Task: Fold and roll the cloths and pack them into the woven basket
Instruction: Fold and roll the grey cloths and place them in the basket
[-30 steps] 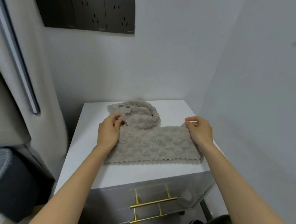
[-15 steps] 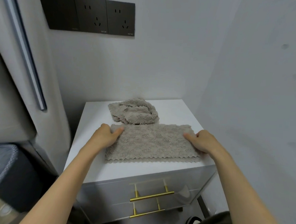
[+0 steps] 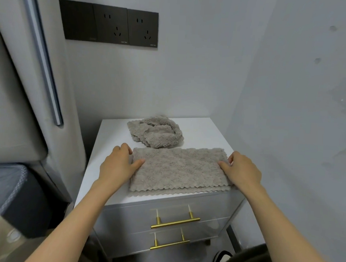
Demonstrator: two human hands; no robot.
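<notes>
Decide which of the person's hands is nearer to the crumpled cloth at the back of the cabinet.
Left. The left hand is at the left end of the folded cloth, just in front of the crumpled cloth; the right hand is at the right end, farther off.

Folded grey-beige cloth point(image 3: 179, 170) lies flat, centre frame, scalloped edges offset; crumpled cloth point(image 3: 156, 133) just above it.

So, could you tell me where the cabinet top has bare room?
Bare: the left strip of the cabinet top beside the left hand, and its back right corner beside the crumpled cloth. Crowded: the front, with the folded cloth and right hand.
</notes>
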